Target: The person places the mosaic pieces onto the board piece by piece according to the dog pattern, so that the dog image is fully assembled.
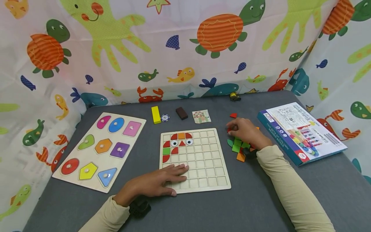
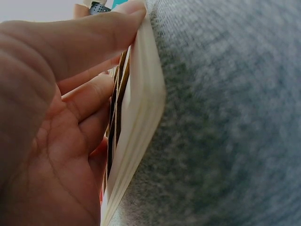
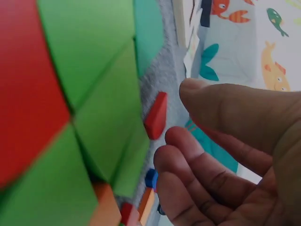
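Observation:
A wooden grid board [image 1: 203, 164] lies in the middle of the table. Along its upper left are red quarter-round pieces [image 1: 166, 158], an orange square [image 1: 181, 135], a green square [image 1: 166, 151] and two eye pieces [image 1: 189, 141]. My left hand [image 1: 157, 180] rests over the board's lower left corner, its thumb at the near edge [image 2: 146, 94]. To the right, my right hand [image 1: 247, 130] hovers at a pile of coloured pieces [image 1: 236, 149]. Its thumb and bent fingers [image 3: 186, 174] are apart with nothing between them, close to a small red piece [image 3: 156, 115].
A knobbed shape puzzle [image 1: 103, 146] lies at the left. Behind the board are a yellow block [image 1: 156, 115], a poker chip [image 1: 165, 118], a dark brown block [image 1: 181, 113] and a small picture card [image 1: 201, 116]. A flat box [image 1: 302, 132] sits at the right.

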The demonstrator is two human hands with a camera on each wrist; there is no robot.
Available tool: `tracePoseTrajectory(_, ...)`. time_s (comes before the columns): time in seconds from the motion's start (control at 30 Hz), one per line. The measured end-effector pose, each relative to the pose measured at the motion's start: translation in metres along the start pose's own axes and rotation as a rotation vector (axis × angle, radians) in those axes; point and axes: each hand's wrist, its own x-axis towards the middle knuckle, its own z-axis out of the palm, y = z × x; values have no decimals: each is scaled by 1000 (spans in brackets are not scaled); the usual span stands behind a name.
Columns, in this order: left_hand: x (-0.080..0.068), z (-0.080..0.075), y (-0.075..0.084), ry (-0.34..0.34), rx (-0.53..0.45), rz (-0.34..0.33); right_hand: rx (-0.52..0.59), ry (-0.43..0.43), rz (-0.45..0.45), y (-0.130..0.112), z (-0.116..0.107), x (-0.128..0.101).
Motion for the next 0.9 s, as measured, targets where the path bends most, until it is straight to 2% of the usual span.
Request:
tracePoseTrajectory(0.4, 1, 1, 0, 4, -3, 15, -83, 6, 18, -7, 7, 9)
tracePoseTrajectory(0.67, 1, 1, -1, 5, 9, 25, -59, 15, 33, -8, 3, 8)
tracePoseTrajectory(0.9, 0, 1, -2, 8, 19, 30, -39, -2, -7, -12, 4, 10)
